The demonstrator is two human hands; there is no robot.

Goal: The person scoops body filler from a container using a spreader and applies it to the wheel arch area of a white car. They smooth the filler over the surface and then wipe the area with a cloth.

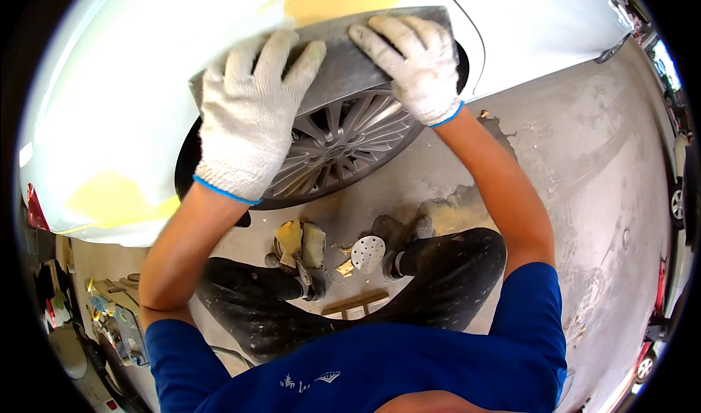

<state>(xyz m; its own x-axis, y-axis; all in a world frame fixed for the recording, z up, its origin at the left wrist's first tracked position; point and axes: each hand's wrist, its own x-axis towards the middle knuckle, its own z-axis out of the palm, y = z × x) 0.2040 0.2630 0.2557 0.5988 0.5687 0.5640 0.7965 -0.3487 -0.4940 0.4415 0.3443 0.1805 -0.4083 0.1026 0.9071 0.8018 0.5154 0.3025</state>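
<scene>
A long, flat grey sheet (336, 66) lies against the pale car body (146, 84), slanting across the upper part of the wheel arch. My left hand (244, 117), in a white knit glove with a blue cuff, holds its left half, fingers spread over the face. On its right end is my right hand (423, 62), gloved alike, with the fingertips close to the upper edge. Just above the sheet shows a yellow filler-like patch (343, 0). Below it, the multi-spoke wheel (347, 146) is partly covered by the sheet and my left hand. The sheet's underside is hidden.
Between my feet lie a round perforated white disc (367, 255), worn yellowish pads (290, 239) and a wooden bar (355, 303). Another yellow patch (109, 197) marks the lower left bodywork. Tools and clutter (124, 314) sit at left; more vehicles (677, 201) stand far right.
</scene>
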